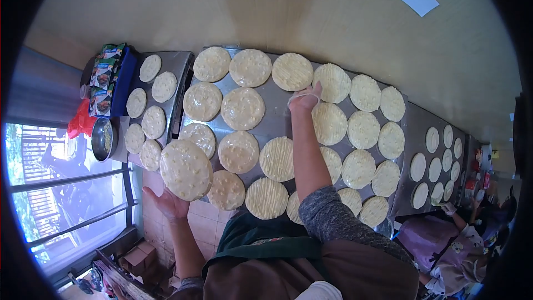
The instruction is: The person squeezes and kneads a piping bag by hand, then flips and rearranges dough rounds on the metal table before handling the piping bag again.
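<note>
My left hand (169, 204) holds up a pale round flat dough disc (186, 170) by its lower edge, at the table's near left corner. Its thumb shows out to the side, and the other fingers are partly behind the disc. Shiny clear film seems to cover this disc. My right hand (305, 99) reaches across the table to the far row, with a finger stretched out. It touches or nearly touches a ridged disc (292, 71) and the disc to its right (332, 83). Whether it grips either one is unclear.
Rows of similar discs cover the metal table (277, 112). A side table on the left bears smaller discs (154, 122), a blue crate (123, 86) of packets and a dark pan (104, 139). To the right, another person (444, 239) works at a further table (401, 189).
</note>
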`<state>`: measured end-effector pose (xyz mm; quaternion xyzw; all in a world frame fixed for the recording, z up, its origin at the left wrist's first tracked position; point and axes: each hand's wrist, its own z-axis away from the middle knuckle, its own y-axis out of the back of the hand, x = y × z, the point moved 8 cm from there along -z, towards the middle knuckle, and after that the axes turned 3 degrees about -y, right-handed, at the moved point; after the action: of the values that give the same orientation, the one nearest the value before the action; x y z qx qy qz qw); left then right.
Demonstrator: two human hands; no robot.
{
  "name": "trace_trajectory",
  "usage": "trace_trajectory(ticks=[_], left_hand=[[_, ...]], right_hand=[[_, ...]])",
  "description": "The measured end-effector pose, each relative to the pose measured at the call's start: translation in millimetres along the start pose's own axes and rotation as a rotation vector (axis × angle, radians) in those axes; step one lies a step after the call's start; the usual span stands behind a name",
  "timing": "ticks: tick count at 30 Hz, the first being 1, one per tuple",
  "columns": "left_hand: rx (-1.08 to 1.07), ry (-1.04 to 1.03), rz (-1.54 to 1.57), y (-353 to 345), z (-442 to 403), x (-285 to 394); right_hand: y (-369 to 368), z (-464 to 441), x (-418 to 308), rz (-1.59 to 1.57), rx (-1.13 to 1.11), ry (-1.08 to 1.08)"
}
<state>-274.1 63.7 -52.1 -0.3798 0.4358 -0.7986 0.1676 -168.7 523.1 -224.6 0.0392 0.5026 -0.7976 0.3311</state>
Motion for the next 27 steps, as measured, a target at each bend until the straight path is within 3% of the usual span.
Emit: trace_trajectory(ticks=[4,5,6,8,10,13,16,22,25,27], left_hand=[[0.010,0.026,-0.001,3,1,-3],[0.022,0.034,-0.004,5,2,-3],[0.033,0.041,-0.005,6,3,-4],[0.013,0.059,-0.008,5,0,-5],[-0.036,0.084,-0.017,2,-1,-8],[-0.053,0.107,-0.034,-1,-3,-10],[-0.077,0.119,-0.045,-9,-1,-12],[-0.065,0.147,-0.049,-6,4,-19],[-0.036,0.140,-0.039,0,5,-20],[-0.027,0.138,-0.040,1,5,-20]], right_hand=[[31,36,-23,0.423,0.124,-0.111],[21,74,-31,0.473,0.016,-0.172],[50,96,-28,0.759,0.126,-0.295],[80,126,-37,1.310,0.133,-0.311],[73,149,-46,1.829,-0.090,-0.071],[23,177,-42,2.113,-0.447,0.160],[34,160,-22,2.359,-0.525,-0.034],[33,136,-28,2.300,-0.306,-0.276],[59,136,-20,1.720,-0.204,-0.647],[69,144,-10,1.407,-0.320,-0.830]])
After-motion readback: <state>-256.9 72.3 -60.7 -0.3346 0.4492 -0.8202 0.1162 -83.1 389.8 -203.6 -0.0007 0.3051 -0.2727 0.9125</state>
